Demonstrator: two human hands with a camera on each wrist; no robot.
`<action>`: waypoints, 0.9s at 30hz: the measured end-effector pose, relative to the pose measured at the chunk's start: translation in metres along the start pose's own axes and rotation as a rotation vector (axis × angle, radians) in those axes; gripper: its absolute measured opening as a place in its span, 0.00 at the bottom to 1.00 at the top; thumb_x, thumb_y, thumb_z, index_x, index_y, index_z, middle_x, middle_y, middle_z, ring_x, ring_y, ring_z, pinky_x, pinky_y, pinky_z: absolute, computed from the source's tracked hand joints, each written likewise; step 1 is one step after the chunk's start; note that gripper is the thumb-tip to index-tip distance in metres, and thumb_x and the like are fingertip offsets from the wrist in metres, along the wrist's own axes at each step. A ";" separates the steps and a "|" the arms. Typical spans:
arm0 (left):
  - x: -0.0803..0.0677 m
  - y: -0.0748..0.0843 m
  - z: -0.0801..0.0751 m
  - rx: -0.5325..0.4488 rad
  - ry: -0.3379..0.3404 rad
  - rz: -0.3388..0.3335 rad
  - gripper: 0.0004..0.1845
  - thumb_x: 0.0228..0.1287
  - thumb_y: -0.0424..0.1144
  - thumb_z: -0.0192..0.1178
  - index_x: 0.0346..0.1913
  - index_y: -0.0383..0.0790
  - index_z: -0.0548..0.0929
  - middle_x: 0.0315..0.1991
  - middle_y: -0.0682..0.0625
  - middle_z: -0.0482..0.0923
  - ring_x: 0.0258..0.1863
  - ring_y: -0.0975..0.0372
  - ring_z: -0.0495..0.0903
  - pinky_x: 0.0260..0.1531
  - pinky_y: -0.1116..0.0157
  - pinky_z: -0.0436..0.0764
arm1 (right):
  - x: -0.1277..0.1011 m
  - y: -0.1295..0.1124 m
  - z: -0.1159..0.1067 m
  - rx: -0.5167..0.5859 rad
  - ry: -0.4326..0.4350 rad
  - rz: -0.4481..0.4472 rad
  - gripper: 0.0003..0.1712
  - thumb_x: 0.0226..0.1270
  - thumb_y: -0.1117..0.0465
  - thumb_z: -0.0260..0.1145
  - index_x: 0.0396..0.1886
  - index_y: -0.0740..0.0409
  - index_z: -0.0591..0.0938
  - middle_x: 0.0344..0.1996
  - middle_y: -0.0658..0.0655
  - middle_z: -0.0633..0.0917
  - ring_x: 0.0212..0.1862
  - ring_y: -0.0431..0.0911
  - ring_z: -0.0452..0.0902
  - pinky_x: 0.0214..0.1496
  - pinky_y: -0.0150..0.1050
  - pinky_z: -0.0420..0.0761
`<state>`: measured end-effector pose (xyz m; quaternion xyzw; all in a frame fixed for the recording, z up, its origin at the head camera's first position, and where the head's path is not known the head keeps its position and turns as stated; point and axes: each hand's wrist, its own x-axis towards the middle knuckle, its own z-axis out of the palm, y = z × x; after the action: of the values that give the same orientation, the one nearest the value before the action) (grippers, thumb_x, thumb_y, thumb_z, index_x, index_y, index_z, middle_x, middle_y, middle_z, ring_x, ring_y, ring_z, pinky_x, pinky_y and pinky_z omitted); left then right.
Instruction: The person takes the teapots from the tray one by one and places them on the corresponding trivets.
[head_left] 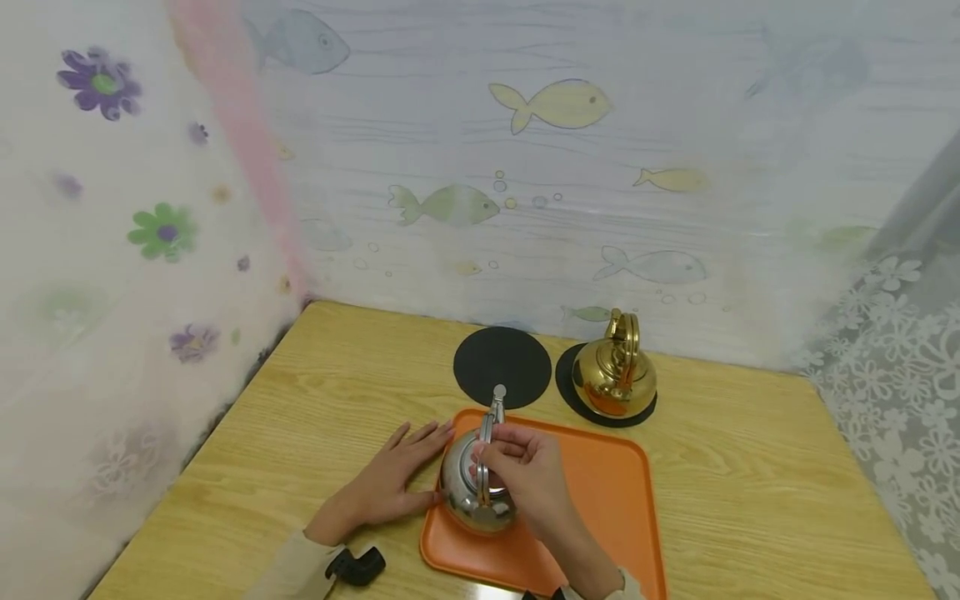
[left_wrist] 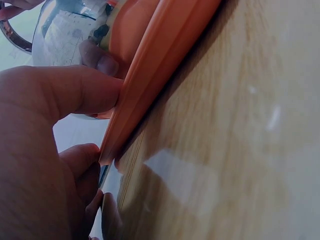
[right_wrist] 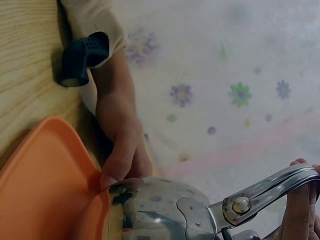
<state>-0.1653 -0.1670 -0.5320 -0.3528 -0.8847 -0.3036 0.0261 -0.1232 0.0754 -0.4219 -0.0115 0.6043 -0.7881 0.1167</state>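
A silver kettle point(head_left: 480, 518) stands over the left part of an orange tray point(head_left: 607, 492). My right hand point(head_left: 538, 479) grips the kettle's raised handle point(right_wrist: 272, 192), with fingers under the loop in the right wrist view. On the tray's left side is my left hand point(head_left: 393, 482), its fingers extended. The left thumb point(left_wrist: 85, 90) touches the tray's rim close to the kettle body, as the left wrist view shows. The kettle's spout points toward the far side.
Behind the tray lies a round black mat point(head_left: 502, 367). To its right a gold kettle point(head_left: 611, 387) sits on another black mat point(head_left: 567, 392). The wooden table point(head_left: 765, 467) meets patterned curtains at the back and left. A black wrist device point(head_left: 356, 567) is by the left sleeve.
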 end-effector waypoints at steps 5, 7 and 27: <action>0.000 0.001 -0.003 0.001 -0.005 -0.005 0.44 0.63 0.55 0.63 0.79 0.44 0.63 0.79 0.51 0.60 0.78 0.48 0.60 0.75 0.37 0.47 | 0.001 0.001 0.001 0.005 -0.011 -0.012 0.21 0.66 0.71 0.68 0.53 0.83 0.77 0.29 0.52 0.88 0.31 0.41 0.88 0.36 0.36 0.88; 0.000 0.002 -0.003 -0.004 -0.014 -0.010 0.44 0.63 0.55 0.63 0.79 0.44 0.63 0.79 0.51 0.60 0.78 0.48 0.59 0.76 0.37 0.47 | 0.001 0.001 0.001 0.008 -0.016 -0.016 0.21 0.66 0.71 0.68 0.53 0.83 0.77 0.28 0.52 0.88 0.31 0.41 0.88 0.37 0.36 0.88; -0.001 0.001 -0.001 -0.013 -0.018 -0.017 0.43 0.64 0.55 0.63 0.79 0.44 0.63 0.79 0.52 0.60 0.78 0.49 0.59 0.76 0.37 0.47 | -0.002 0.006 0.004 -0.016 0.055 -0.021 0.19 0.66 0.70 0.68 0.52 0.80 0.79 0.30 0.51 0.88 0.31 0.39 0.87 0.34 0.33 0.87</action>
<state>-0.1641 -0.1678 -0.5306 -0.3480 -0.8860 -0.3062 0.0134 -0.1198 0.0706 -0.4265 0.0030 0.6132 -0.7846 0.0917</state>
